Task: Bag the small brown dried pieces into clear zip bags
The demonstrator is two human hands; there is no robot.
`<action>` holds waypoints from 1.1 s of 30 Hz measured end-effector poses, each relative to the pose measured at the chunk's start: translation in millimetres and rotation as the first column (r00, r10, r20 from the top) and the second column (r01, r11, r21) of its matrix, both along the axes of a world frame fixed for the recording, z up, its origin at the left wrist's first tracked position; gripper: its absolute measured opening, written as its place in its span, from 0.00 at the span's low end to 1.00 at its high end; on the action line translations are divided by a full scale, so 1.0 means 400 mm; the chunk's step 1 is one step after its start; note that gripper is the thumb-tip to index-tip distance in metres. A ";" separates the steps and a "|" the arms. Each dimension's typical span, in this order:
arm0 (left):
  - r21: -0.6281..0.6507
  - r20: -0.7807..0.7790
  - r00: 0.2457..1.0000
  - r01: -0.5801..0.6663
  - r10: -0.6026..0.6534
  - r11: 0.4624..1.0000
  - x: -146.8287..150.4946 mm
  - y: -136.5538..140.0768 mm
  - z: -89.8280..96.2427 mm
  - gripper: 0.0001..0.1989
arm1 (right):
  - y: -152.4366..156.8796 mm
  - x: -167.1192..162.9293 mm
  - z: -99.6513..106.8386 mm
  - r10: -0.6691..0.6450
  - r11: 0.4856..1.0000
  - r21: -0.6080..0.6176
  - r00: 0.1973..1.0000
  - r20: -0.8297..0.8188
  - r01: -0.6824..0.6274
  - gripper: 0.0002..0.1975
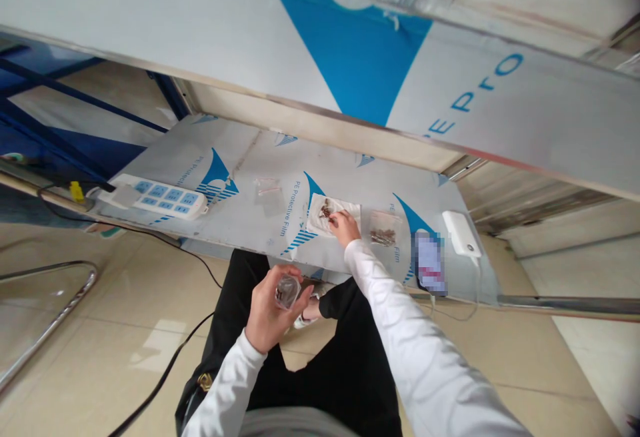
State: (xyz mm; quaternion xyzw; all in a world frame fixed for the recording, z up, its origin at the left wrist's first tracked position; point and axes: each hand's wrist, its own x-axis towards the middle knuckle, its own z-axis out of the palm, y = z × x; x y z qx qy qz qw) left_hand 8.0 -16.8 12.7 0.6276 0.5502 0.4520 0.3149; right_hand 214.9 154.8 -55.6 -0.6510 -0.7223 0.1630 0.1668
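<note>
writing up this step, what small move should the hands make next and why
Perhaps pinch one of the small brown pieces with the right hand and bring it to the clear container: that hand is at the pieces, and the left hand holds the container.

Upper panel (pixel 165 47): large blue "PE Pro" (pixel 475 98) read at right, first letter cut by the edge. Lower shelf (pixel 245 230): "PE Protective Film" (pixel 289 210) read in full at centre; only "PE Prot" (pixel 195 165) made out at left; "Film" (pixel 397 254) read at right.
</note>
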 end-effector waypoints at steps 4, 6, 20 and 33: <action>-0.003 -0.008 1.000 -0.013 0.013 1.000 -0.010 0.005 -0.007 0.13 | -0.010 -0.013 -0.009 -0.009 1.000 -0.028 0.997 0.072 0.011 0.10; -0.007 -0.014 1.000 -0.014 0.014 1.000 -0.010 0.008 -0.009 0.13 | -0.012 -0.019 -0.008 -0.025 0.999 -0.040 0.996 0.086 0.029 0.10; 0.021 -0.008 0.998 0.063 -0.063 0.998 0.037 0.046 0.012 0.12 | -0.336 -0.120 0.321 0.211 0.970 0.214 0.853 -0.478 -0.120 0.05; 0.047 0.045 0.973 0.223 -0.225 0.974 0.092 0.029 0.050 0.27 | -0.432 -0.056 0.358 0.241 0.961 0.200 0.931 -0.273 -0.190 0.04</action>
